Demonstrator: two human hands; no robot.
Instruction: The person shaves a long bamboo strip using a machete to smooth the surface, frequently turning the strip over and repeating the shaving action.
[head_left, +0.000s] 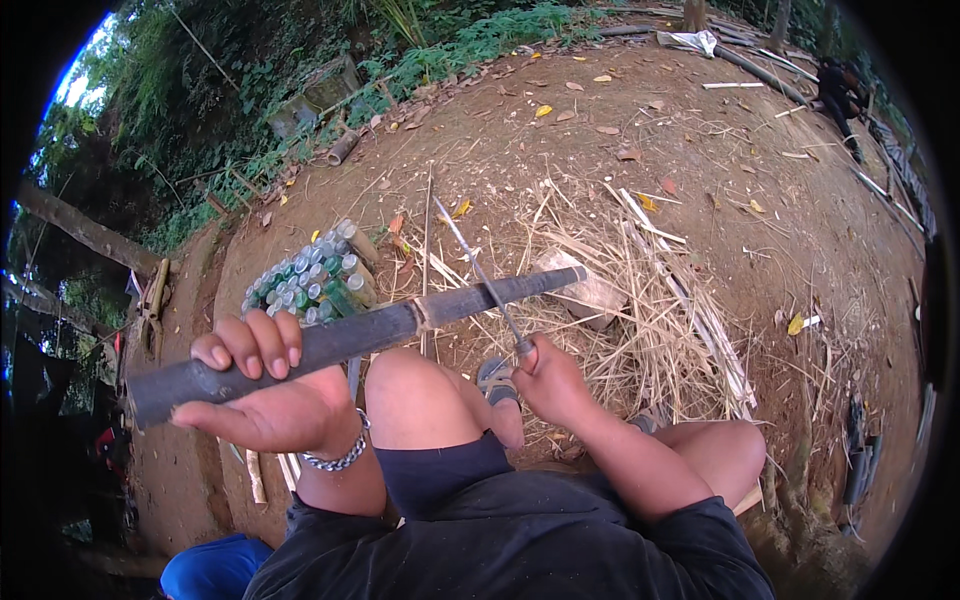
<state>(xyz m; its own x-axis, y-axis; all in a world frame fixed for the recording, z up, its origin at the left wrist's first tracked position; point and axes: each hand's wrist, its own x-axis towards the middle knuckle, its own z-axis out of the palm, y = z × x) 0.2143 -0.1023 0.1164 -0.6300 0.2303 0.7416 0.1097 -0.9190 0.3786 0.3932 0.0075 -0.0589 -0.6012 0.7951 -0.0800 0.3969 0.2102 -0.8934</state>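
Observation:
A dark bamboo pole (360,335) with a ringed joint near its middle slants up to the right across my lap. My left hand (265,390), with a chain bracelet at the wrist, grips its thicker left end, fingers over the top and thumb below. In my right hand (550,380) is the handle of a long knife (465,245), its thin blade pointing up and away to the left. The blade crosses the pole right of the joint; whether it touches the bamboo I cannot tell. Behind the pole's thin end lies a pale block (590,290).
Split bamboo strips and shavings (650,330) litter the ground at right. Several clear and green bottles (310,275) stand bunched at left. A short cut bamboo piece (343,148) lies farther off. At the far right is another person (838,95). Something blue (212,568) is at lower left.

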